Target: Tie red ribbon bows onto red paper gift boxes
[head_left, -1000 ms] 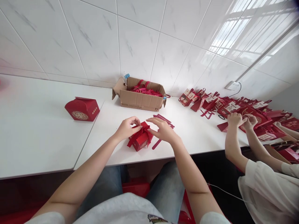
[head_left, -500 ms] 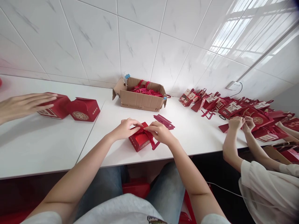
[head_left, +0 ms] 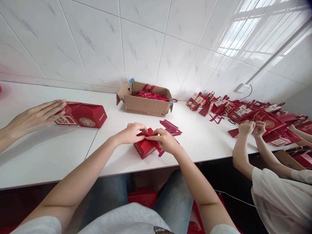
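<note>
A small red gift box with gold print stands on the white table in front of me. Across its top lies a red ribbon, one end hanging over the right side. My left hand is closed on the ribbon at the box's upper left, fingers bent over the top. From the right, my right hand pinches the ribbon over the middle of the box. The fingers partly hide the ribbon where the hands meet. Just behind my right hand lie several flat dark red ribbon strips.
Behind is a cardboard box of red ribbons. At left, another person's hand touches two red gift boxes. To the right, a co-worker's hands work beside a heap of finished-looking red boxes.
The other person's hand at left has pushed one red box rightward against the second. My right hand has shifted slightly left over the box, nearer my left fingers.
</note>
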Demonstrator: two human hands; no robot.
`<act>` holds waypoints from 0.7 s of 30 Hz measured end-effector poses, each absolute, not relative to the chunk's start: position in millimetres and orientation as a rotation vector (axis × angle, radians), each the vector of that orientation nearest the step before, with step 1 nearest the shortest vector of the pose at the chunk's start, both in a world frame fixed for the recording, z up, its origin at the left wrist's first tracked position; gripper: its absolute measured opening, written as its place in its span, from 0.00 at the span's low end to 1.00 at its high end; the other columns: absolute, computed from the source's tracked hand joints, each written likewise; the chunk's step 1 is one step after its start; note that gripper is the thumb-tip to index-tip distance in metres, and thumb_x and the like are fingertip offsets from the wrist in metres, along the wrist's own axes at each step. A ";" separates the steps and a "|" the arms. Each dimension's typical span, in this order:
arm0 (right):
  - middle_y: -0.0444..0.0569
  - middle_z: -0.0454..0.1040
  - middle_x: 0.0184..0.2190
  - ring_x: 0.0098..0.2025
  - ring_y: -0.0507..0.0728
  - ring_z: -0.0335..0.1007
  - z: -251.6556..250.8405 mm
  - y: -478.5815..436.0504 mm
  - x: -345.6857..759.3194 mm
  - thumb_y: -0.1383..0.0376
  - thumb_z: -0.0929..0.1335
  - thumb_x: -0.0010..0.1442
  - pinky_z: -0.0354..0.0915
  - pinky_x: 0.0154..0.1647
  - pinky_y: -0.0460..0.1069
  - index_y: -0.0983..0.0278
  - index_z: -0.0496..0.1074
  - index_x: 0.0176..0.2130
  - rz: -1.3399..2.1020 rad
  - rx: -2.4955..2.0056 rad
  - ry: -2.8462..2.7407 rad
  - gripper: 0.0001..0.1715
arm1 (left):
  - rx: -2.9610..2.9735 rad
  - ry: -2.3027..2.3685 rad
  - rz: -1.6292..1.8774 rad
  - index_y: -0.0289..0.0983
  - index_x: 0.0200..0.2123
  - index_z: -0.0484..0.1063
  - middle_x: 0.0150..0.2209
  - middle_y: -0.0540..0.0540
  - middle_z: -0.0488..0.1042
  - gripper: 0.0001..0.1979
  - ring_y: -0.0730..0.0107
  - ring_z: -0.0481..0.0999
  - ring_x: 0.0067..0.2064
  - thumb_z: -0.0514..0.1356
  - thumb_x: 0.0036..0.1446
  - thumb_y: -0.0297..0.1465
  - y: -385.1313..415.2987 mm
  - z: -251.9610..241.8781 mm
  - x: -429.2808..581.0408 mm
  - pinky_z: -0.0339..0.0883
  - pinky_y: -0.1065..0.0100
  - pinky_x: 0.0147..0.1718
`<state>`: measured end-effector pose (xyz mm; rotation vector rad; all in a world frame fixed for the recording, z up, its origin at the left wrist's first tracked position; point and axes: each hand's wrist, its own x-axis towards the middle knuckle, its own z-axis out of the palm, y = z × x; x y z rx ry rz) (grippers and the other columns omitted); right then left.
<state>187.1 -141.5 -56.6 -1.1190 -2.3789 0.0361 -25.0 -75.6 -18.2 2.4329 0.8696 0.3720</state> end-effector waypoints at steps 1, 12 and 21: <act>0.50 0.71 0.40 0.41 0.55 0.65 -57.3 -141.3 187.0 0.81 0.60 0.58 0.66 0.41 0.51 0.55 0.75 0.49 0.034 -1.118 -2.383 0.30 | 2.440 0.867 0.372 0.40 0.36 0.73 0.41 0.48 0.75 0.09 0.59 0.70 0.46 0.55 0.54 0.35 -75.8 -19.4 -24.7 0.59 0.58 0.51; 0.50 0.71 0.42 0.40 0.55 0.64 -55.0 -141.3 186.5 0.79 0.63 0.59 0.67 0.42 0.51 0.54 0.78 0.45 0.059 -1.103 -2.403 0.26 | 2.403 0.798 0.171 0.42 0.40 0.74 0.42 0.46 0.74 0.18 0.58 0.69 0.48 0.51 0.59 0.46 -71.0 -8.3 -26.8 0.59 0.60 0.49; 0.49 0.70 0.42 0.42 0.55 0.64 -54.5 -142.6 186.1 0.80 0.62 0.58 0.66 0.43 0.51 0.53 0.77 0.45 0.064 -1.156 -2.414 0.28 | 2.429 0.771 0.064 0.40 0.30 0.70 0.37 0.48 0.74 0.10 0.63 0.70 0.39 0.56 0.53 0.39 -62.1 3.8 -18.4 0.62 0.66 0.39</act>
